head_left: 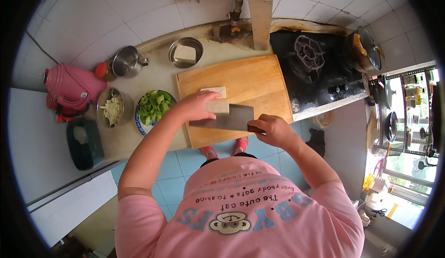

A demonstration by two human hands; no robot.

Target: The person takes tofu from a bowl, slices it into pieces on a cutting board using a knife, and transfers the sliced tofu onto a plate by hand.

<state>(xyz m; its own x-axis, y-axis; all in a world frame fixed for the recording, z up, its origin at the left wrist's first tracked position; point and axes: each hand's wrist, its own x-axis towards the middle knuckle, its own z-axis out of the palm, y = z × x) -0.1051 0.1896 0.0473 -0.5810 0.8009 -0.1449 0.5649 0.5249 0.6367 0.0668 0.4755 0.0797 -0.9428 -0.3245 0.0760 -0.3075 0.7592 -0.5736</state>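
My left grip (193, 107) is partly open, thumb on the near side and fingers on the far side of a white piece of tofu (219, 107), holding it between them; the fingers reach into the space beside a second piece of tofu (218, 90), and I cannot tell how firmly they press on either one. My right grip (274, 130) is clenched around the dark handle of a cleaver (238, 117), its wide blade pointing to my left, across the near side of the held piece. Whether that piece rests on the blade or just beside it, I cannot tell. My left arm reaches forward and inward, palm facing right; my right arm bends in from the side, knuckles up, over the near right part of the cutting board (264, 81). Both pieces are over the middle of that board, pale and smooth with straight edges, the held one nearer me. The board sits on the counter (153, 65), next to the stove (320, 88), and a steel bowl (198, 44) beyond its far left corner holds another white block (185, 54).
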